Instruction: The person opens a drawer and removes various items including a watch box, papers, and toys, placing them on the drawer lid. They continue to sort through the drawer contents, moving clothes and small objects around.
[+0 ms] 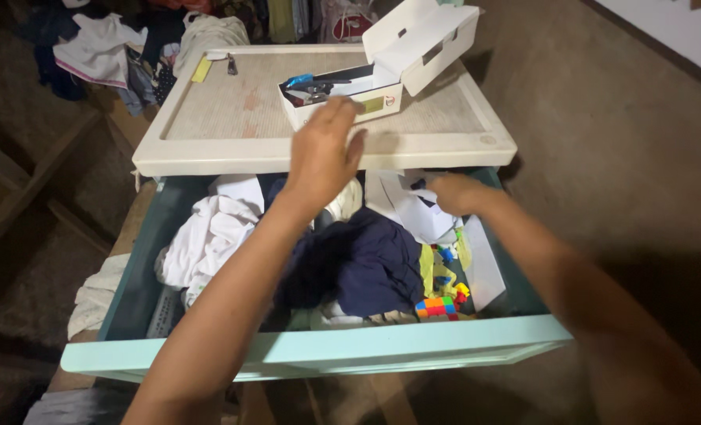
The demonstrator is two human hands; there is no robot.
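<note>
My left hand [323, 149] reaches up over the front edge of a cream cabinet top [232, 118], fingers spread, just short of an open white box [382, 79] with small tools in it. It holds nothing. My right hand [454, 191] is down inside the pulled-out teal drawer [327, 346], resting on white papers [413, 208]; its fingers are curled and partly hidden. The drawer holds white cloth [209, 232], a dark navy garment [366, 264] and a colourful cube puzzle [437, 307].
Piled clothes [99, 47] lie behind the cabinet at the upper left. A yellow tag and a small dark clip [231, 64] rest on the cabinet top's far edge. Wooden shelving stands at the left; brown floor lies to the right.
</note>
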